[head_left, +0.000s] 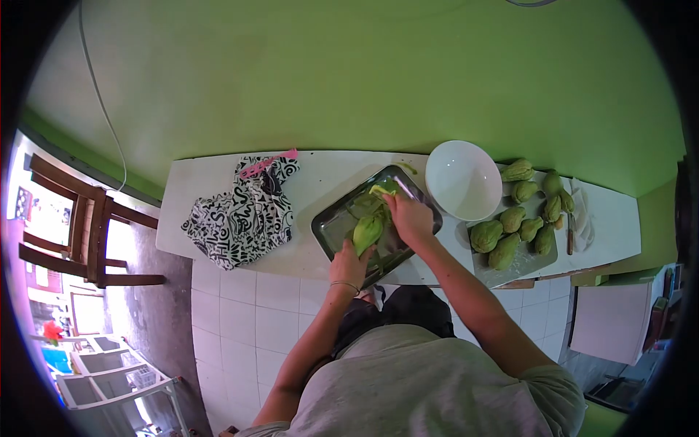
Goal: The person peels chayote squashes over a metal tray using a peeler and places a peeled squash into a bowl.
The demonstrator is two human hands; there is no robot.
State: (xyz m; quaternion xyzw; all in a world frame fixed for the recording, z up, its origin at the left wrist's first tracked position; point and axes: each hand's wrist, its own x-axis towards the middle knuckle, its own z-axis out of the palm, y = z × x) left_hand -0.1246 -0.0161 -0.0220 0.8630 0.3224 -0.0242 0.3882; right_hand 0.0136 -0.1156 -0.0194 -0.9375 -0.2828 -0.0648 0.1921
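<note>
My left hand point(349, 267) is wrapped round the lower end of a pale green chayote point(368, 234), holding it over a rectangular metal tray point(329, 227). Closed round a yellow peeler point(381, 191), my right hand point(411, 220) is just above and to the right of the chayote. The peeler's blade is too small to make out. Thin green peelings point(357, 205) lie in the tray, partly hidden by my hands.
Beside the tray stands a white bowl point(464, 180). Several unpeeled chayotes point(504, 251) lie on a second metal tray point(520, 271), with a knife point(570, 234) and a white cloth point(582, 217) at its right. Black-and-white patterned fabric point(244, 215) covers part of the table's left.
</note>
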